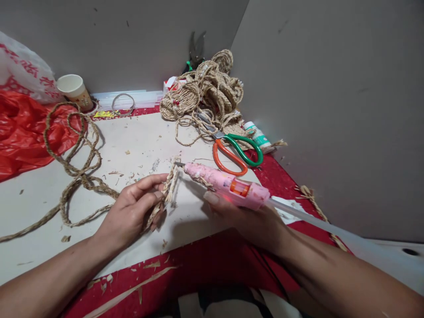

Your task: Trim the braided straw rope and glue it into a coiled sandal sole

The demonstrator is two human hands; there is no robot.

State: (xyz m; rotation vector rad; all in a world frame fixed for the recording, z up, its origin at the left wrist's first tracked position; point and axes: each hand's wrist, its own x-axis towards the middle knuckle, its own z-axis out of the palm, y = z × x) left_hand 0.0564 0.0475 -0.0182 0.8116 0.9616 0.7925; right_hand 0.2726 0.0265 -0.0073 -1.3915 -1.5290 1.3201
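Observation:
My left hand (141, 205) pinches a braided straw cord (169, 181), whose upper end bends over near the fingertips. A pink hot glue gun (218, 179) is in my right hand (232, 212), with the fingers largely hidden under its body. The metal nozzle points left and meets the bent top of the cord, or sits right beside it. From the back of the gun a long translucent glue stick (304, 216) runs to the lower right. A longer length of braided rope (79, 176) lies in loose loops left of my left hand.
Scissors (232, 152) with orange and green handles lie by a heap of braided cord (212, 92). Pruning shears (196, 48) stand behind it. A paper cup (74, 90), glue sticks (142, 99) and a red plastic bag (29, 132) line the back left. Straw scraps litter the white board (132, 145).

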